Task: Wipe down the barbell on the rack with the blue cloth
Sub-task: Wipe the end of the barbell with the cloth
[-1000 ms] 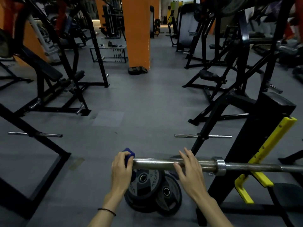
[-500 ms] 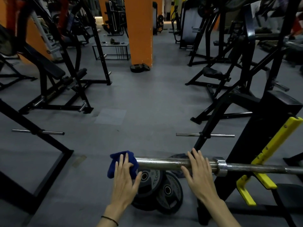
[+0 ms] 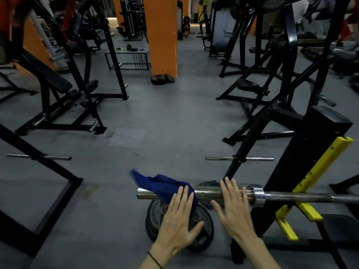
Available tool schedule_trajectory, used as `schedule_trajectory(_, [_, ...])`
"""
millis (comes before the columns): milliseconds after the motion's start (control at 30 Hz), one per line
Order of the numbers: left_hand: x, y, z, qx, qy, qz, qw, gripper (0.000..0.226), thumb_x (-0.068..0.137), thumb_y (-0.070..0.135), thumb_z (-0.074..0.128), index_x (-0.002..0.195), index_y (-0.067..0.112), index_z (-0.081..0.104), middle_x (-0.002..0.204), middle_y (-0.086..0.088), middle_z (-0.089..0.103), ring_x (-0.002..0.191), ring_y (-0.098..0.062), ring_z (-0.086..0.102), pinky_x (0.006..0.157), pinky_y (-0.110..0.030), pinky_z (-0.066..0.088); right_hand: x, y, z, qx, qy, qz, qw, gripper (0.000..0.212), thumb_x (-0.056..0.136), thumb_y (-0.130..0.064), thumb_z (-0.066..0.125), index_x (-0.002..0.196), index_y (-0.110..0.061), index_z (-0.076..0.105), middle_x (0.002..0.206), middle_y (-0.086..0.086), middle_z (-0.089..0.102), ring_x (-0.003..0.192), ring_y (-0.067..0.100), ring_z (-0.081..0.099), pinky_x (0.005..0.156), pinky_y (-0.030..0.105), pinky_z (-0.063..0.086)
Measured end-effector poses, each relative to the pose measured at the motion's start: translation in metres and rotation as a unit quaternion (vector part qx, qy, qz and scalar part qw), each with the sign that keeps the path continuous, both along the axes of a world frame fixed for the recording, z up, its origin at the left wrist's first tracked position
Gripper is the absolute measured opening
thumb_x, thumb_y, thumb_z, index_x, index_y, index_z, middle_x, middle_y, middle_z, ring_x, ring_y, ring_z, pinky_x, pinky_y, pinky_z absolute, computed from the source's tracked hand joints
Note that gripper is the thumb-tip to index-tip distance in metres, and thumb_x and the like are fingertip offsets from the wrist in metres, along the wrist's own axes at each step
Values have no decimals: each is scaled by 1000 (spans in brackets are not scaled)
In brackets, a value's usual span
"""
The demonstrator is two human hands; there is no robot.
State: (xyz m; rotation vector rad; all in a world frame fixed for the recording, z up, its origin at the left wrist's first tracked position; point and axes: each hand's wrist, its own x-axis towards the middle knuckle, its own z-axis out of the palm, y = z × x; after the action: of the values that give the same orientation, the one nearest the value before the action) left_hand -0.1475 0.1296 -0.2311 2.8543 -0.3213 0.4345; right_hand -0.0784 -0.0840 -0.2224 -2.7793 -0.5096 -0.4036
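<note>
Left hand (image 3: 179, 216) flat on blue cloth (image 3: 165, 184) over barbell (image 3: 209, 193) — right hand (image 3: 233, 207) flat too — grips released.

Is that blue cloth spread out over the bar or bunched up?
Partly spread: the blue cloth drapes over the barbell sleeve, one corner flaring leftward, with the left hand pressing it flat-fingered.

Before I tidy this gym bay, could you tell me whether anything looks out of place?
Two black weight plates lie loose on the grey floor beneath the steel barbell's sleeve end, overlapping each other rather than racked.
</note>
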Motion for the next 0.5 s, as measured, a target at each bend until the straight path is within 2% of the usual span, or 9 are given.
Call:
schedule_trajectory(100, [-2,17,-1,11,-14,15,1000,79,101,59,38,160,10,20,169,-8,12,156,-24,10,121,-45,18,2,-9,4,-8,-13,1,1000,75,103,-64,27,158,-13,32,167,6,26,157,23,14,126,48,3])
schedule_trajectory(300, [-17,87,-2,27,-51,74,996,76,100,52,41,158,5,24,168,-10,15,155,-27,15,124,-44,14,8,-42,9,1,-33,-33,999,75,103,-62,24,155,-11,39,164,10,32,155,26,20,128,45,2])
schedule_trajectory(400, [-9,89,0,-16,-39,125,991,74,100,51,38,156,3,29,166,-13,20,155,-28,16,124,-46,15,6,-55,4,-2,-25,-53,998,77,104,-64,19,155,-10,39,163,11,33,155,28,21,128,45,2])
schedule_trajectory(500, [5,63,-2,-81,-50,119,988,60,101,43,41,147,4,44,160,-10,35,152,-26,25,122,-45,21,2,-61,2,4,-20,-60,998,77,104,-63,19,156,-10,36,165,10,31,156,26,18,127,46,4])
